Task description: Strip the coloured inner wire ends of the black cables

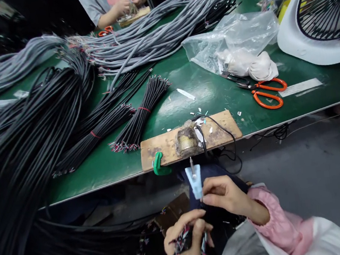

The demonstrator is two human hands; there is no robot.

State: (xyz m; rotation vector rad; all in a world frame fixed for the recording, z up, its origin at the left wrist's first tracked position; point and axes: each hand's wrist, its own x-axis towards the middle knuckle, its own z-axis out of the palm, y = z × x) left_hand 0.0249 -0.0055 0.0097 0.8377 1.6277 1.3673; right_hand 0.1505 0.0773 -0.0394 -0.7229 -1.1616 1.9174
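My left hand (191, 229), low in the middle of the head view, is closed around a bunch of black cables (185, 241) with red, white and green wire ends. Just above it, my right hand (224, 193) has thumb and forefinger pinched at the lower end of a light blue clip (195, 182). Whatever lies between those fingertips is too small to make out. The clip sits on the metal shaft of a small motor (187, 140). That motor is mounted on a wooden board (220, 127), which a green clamp (160, 165) grips at the table edge.
Black cable bundles (57, 104) cover the left of the green table (167, 107) and hang over its edge. Grey cables (146, 42) lie behind. Orange-handled scissors (267, 93), a plastic bag (233, 35) and a fan (293, 40) are at right. A co-worker (110, 5) sits opposite.
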